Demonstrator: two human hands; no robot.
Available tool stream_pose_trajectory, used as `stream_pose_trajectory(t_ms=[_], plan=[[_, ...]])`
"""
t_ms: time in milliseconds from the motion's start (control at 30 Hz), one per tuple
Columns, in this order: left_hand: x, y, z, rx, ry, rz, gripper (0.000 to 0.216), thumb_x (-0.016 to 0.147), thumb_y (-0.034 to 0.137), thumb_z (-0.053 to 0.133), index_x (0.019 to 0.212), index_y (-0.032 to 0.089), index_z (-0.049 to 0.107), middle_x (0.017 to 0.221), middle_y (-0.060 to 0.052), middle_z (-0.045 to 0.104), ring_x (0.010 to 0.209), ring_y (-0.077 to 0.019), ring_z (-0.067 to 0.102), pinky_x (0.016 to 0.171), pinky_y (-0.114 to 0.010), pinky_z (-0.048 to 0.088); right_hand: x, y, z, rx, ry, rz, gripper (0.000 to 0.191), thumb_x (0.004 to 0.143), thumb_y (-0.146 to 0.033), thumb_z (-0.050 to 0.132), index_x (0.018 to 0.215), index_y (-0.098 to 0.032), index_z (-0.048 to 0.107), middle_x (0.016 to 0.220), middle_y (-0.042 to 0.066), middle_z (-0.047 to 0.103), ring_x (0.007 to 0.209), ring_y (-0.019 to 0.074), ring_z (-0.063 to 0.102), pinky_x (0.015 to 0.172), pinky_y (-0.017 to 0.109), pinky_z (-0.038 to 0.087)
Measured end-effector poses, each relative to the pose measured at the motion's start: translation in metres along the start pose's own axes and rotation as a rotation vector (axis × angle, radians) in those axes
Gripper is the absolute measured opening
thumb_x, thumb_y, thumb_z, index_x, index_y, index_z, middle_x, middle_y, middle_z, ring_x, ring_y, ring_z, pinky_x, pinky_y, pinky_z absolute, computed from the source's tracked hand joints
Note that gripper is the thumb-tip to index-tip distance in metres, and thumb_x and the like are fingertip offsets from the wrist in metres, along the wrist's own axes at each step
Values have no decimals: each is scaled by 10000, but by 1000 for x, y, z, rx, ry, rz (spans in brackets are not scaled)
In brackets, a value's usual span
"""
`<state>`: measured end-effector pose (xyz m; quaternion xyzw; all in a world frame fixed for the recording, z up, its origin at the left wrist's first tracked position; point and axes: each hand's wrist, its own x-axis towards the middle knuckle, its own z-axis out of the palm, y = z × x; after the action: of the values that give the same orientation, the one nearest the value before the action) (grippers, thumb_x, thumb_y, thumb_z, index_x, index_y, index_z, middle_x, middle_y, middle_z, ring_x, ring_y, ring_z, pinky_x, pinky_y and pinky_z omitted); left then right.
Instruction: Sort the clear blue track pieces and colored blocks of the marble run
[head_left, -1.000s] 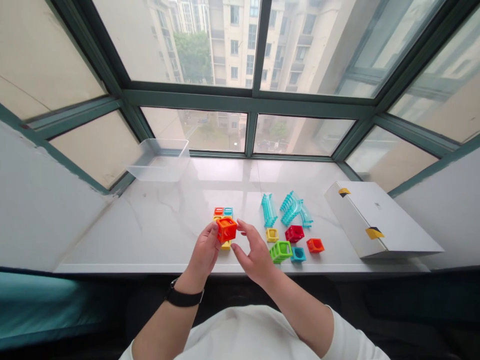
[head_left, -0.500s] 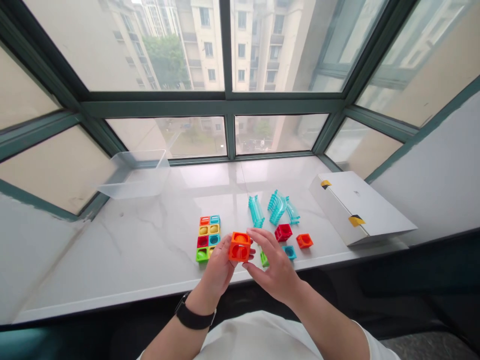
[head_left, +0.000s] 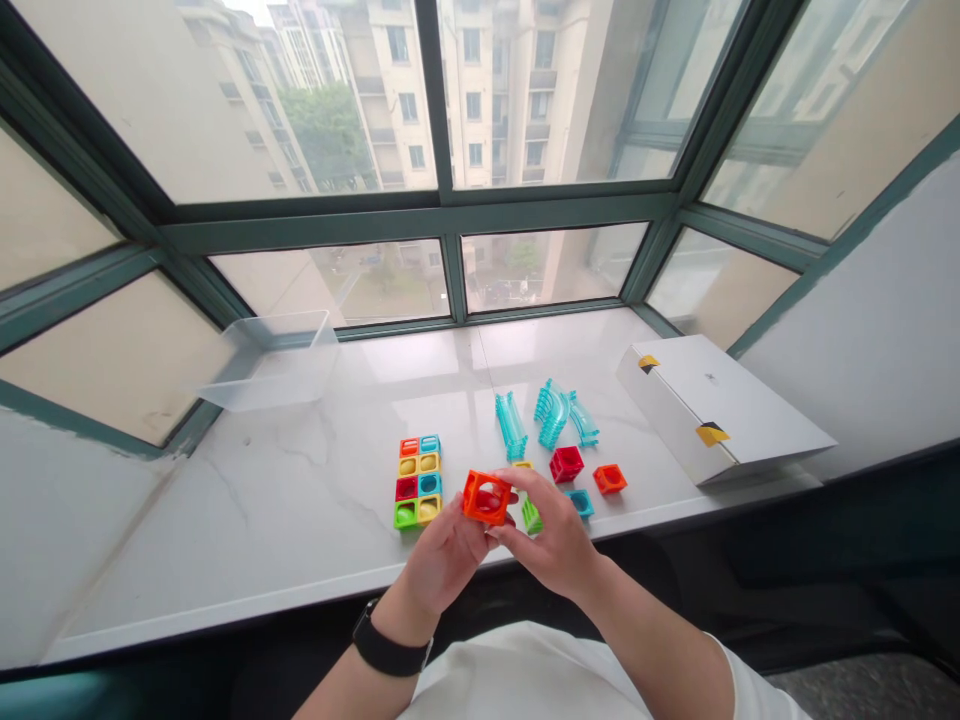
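Both my left hand (head_left: 442, 555) and my right hand (head_left: 551, 535) hold a hollow orange plastic cube (head_left: 486, 498) with round openings in its faces, just above the white marble sill (head_left: 247, 500). To the left of my hands lies a block of small coloured cubes (head_left: 418, 481), packed two wide in orange, blue, yellow, red and green. Beside my right hand are a green cube (head_left: 532, 516) and a blue cube (head_left: 579, 503). My fingers partly hide the green cube. A yellow cube (head_left: 523, 465) is mostly hidden behind the orange one.
Further right are a red cube (head_left: 566, 464), a small orange cube (head_left: 610, 479) and clear teal ribbed track pieces (head_left: 553, 413). A white box (head_left: 720, 410) lies at the right. A transparent plastic bin (head_left: 270, 362) stands at the far left by the window frame (head_left: 442, 225).
The orange cube has turned in my fingers and shifted slightly right. Since the oldest frame, the view has swung, and the coloured cube block has come out from behind my hands.
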<state>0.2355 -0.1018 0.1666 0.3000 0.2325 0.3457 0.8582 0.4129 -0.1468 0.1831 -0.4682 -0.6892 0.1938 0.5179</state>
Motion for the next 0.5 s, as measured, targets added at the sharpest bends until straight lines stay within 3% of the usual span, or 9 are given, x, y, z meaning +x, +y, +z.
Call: stream_pose_trajectory(t_ms=[300, 500], plan=[[6, -5, 7, 1, 14, 4, 540, 885, 688, 693, 1185, 243, 746, 1182, -99, 735, 977, -245, 687, 951, -405, 522, -3, 0, -4, -51, 52, 28, 511, 895, -269, 749, 1365, -286, 550, 1279, 86, 704, 1137, 269, 705, 964, 409, 607], [6, -7, 12, 30, 32, 0, 517, 881, 677, 706, 1124, 223, 747, 1057, -103, 731, 977, -259, 679, 923, -402, 531, -1, -1, -9, -43, 80, 50, 495, 887, -290, 745, 1349, -272, 569, 1249, 79, 715, 1074, 251, 724, 914, 381, 628]])
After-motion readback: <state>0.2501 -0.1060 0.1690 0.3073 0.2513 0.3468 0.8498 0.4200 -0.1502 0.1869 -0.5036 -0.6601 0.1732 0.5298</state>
